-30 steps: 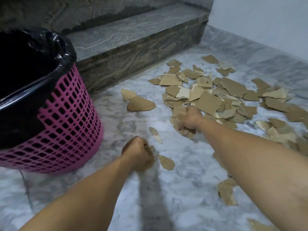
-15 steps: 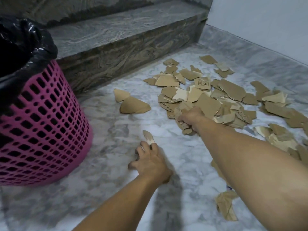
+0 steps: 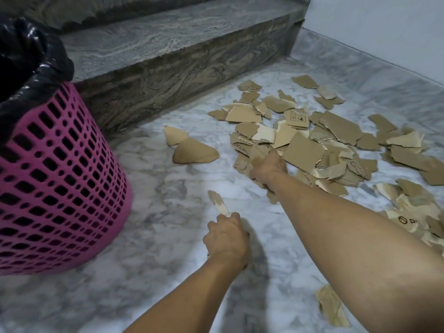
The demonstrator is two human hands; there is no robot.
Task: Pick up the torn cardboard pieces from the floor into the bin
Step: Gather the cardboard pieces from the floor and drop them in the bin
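- A narrow cardboard strip [image 3: 218, 205] lay on the floor [image 3: 153, 212], long axis pointing away from us.
- Our left hand [image 3: 227, 239] pinched its near end.
- Our right hand [image 3: 268, 167] clutched scraps from the pile [image 3: 302, 150].
- The bin [image 3: 60, 188] stood left, nearer the left hand.

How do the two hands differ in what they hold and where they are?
The left hand pinches a single narrow strip on bare floor, apart from the heap; the right hand grips a bunch of cardboard pieces at the near edge of the main pile. The left hand is nearer the camera and the pink bin; the right hand reaches farther out. Both are curled round cardboard, low over the floor.
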